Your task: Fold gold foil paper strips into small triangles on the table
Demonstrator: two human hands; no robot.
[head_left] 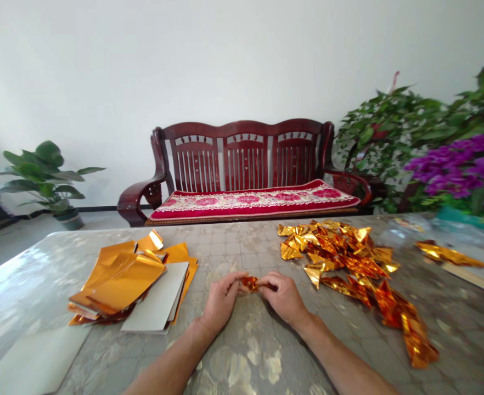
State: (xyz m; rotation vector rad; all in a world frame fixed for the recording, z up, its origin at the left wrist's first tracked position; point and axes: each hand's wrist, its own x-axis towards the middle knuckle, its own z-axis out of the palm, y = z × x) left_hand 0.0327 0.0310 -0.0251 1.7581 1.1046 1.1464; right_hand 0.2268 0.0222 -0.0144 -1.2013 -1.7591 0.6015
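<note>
My left hand (221, 300) and my right hand (283, 296) meet at the middle of the table, both pinched on one small folded piece of gold foil paper (250, 283) held between the fingertips. A stack of flat gold foil sheets (122, 277), some turned white side up, lies to the left of my hands. A long heap of folded gold foil pieces (349, 258) stretches away to the right, from the far side of the table toward its near right edge.
The table (242, 351) has a glossy marbled top. A white sheet (32, 362) lies at the near left. More foil (450, 253) and a clear bag sit far right. Behind stand a wooden bench (246, 170), a potted plant (46, 178) and purple flowers (464, 164).
</note>
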